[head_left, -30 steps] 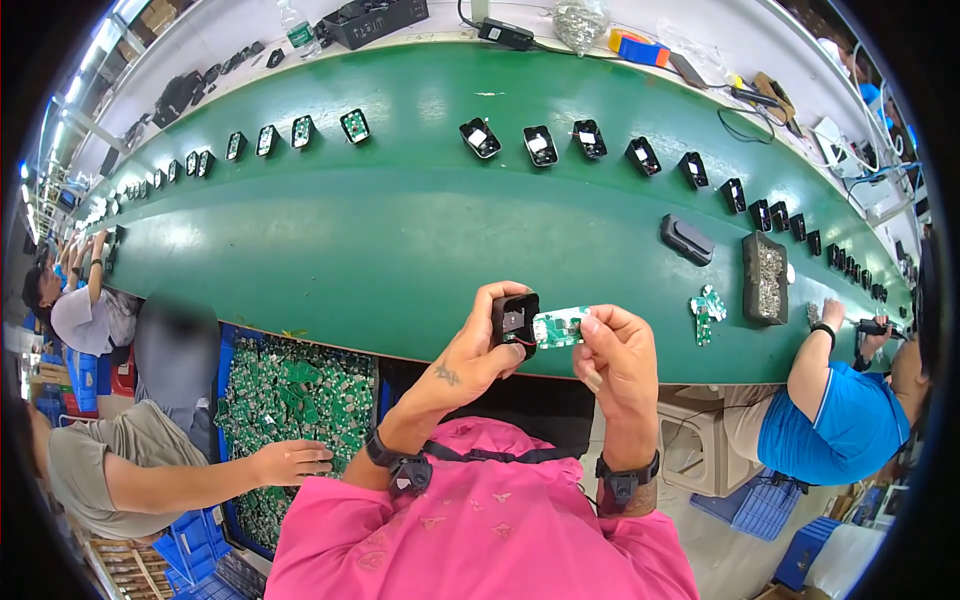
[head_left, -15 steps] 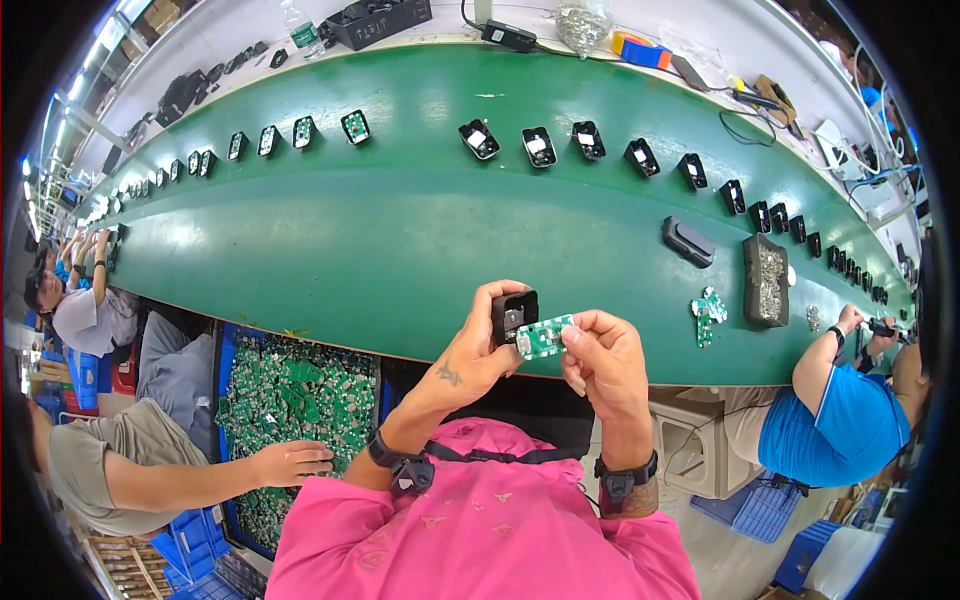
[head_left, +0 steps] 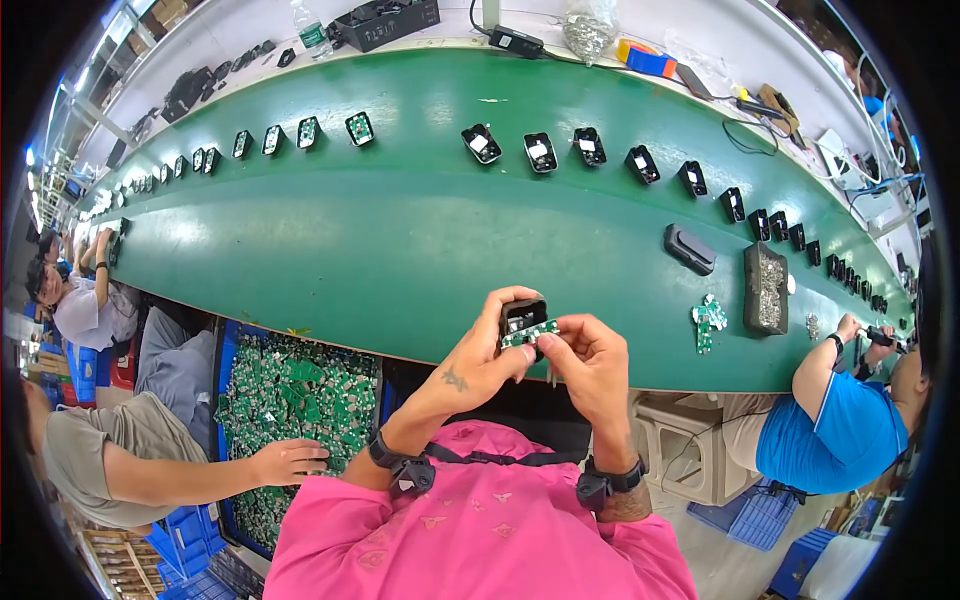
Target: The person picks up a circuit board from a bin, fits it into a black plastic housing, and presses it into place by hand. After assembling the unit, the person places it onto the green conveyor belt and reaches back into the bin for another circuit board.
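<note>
My left hand is closed around a small black plastic housing, its open side turned up toward me. Between the thumb and fingers of my right hand is a green circuit board, tilted over the housing's near edge. My left thumb touches the board's lower end. Whether any of the board sits inside the housing I cannot tell. Both hands are above the near edge of the green bench.
Rows of black housings line the bench's far side. At right lie loose green boards, a tray of small metal parts and a black case. A bin of boards with a co-worker's hand stands left.
The circuit board has moved left and tilted against the housing. My right hand has come closer to my left, which still holds the housing.
</note>
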`<state>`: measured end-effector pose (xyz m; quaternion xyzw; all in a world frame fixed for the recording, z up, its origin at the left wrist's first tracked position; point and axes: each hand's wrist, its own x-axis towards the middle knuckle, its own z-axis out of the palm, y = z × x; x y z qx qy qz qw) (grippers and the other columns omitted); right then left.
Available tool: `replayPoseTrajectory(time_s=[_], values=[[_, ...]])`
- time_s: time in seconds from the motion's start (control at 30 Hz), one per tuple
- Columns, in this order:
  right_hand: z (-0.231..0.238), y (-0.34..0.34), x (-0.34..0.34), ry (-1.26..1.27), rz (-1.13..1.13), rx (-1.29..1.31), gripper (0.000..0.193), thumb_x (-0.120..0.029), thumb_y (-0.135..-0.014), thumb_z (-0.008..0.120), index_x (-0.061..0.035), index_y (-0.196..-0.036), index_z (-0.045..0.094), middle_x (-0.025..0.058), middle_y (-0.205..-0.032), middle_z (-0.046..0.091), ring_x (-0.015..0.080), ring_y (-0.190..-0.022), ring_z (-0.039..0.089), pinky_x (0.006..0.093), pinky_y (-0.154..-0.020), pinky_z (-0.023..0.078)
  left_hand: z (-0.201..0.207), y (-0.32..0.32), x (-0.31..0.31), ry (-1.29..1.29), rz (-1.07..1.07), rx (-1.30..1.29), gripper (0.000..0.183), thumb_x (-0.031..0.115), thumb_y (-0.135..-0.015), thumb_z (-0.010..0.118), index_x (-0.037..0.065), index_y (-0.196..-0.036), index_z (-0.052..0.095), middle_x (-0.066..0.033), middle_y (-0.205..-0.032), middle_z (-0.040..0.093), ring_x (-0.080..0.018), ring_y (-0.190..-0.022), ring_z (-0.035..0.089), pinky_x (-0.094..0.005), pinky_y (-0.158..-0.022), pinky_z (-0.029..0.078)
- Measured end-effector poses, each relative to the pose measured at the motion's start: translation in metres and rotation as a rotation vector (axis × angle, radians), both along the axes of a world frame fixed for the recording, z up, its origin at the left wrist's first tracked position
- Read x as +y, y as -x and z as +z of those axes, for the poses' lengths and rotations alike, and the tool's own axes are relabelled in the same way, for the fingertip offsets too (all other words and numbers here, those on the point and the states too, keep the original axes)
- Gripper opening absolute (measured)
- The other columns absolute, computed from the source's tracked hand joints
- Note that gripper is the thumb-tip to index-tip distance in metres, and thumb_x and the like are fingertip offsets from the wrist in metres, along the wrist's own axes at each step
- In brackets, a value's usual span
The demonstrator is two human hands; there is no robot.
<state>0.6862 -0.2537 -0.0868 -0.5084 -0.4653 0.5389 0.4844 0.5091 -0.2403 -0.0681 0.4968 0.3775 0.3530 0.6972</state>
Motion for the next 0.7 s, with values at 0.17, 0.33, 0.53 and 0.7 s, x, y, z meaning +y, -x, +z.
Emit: replayPoseTrajectory(time_s=[0.17, 0.33, 0.53, 0.7], values=[[0.004, 0.002, -0.006, -0.342, -0.152, -0.210, 0.009, -0.004, -0.093, 0.066, 0.0038, -0.098, 0.067, 0.0030, -0.077, 0.065, 0.0044, -0.064, 0.057, 0.0197, -0.056, 0.046, -0.003, -0.006, -0.003, -0.021, 0.104, 0.133, 0.058, -0.001, -0.090, 0.052, 0.009, -0.142, 0.030, -0.0076, -0.105, 0.051, -0.0114, -0.077, 0.053, -0.0252, -0.067, 0.049], [0.019, 0.005, -0.007, 0.038, 0.099, 0.191, 0.014, -0.006, -0.096, 0.063, 0.0043, -0.103, 0.070, 0.0033, -0.076, 0.065, 0.0056, -0.059, 0.057, 0.0193, -0.051, 0.046, -0.011, -0.009, -0.006, -0.197, 0.122, 0.253, 0.057, 0.000, -0.091, 0.054, 0.008, -0.142, 0.029, -0.0085, -0.107, 0.051, -0.0114, -0.078, 0.054, -0.0262, -0.067, 0.049], [0.016, 0.008, -0.011, -0.297, -0.048, -0.203, 0.006, -0.004, -0.094, 0.063, 0.0013, -0.093, 0.066, 0.0063, -0.073, 0.060, 0.0152, -0.059, 0.057, 0.0282, -0.052, 0.045, -0.003, -0.015, -0.010, -0.266, 0.223, 0.255, 0.059, -0.002, -0.090, 0.053, 0.006, -0.142, 0.029, -0.0093, -0.110, 0.051, -0.0146, -0.089, 0.055, -0.0288, -0.078, 0.050], [0.028, -0.006, -0.004, -0.570, 0.156, -0.593, 0.004, -0.001, -0.088, 0.063, -0.0019, -0.091, 0.060, 0.0121, -0.076, 0.056, 0.0319, -0.063, 0.058, 0.0399, -0.056, 0.045, 0.012, -0.013, -0.014, -0.305, 0.235, 0.324, 0.061, -0.003, -0.087, 0.052, 0.005, -0.143, 0.028, -0.0117, -0.114, 0.052, -0.0194, -0.100, 0.054, -0.0333, -0.090, 0.047]])
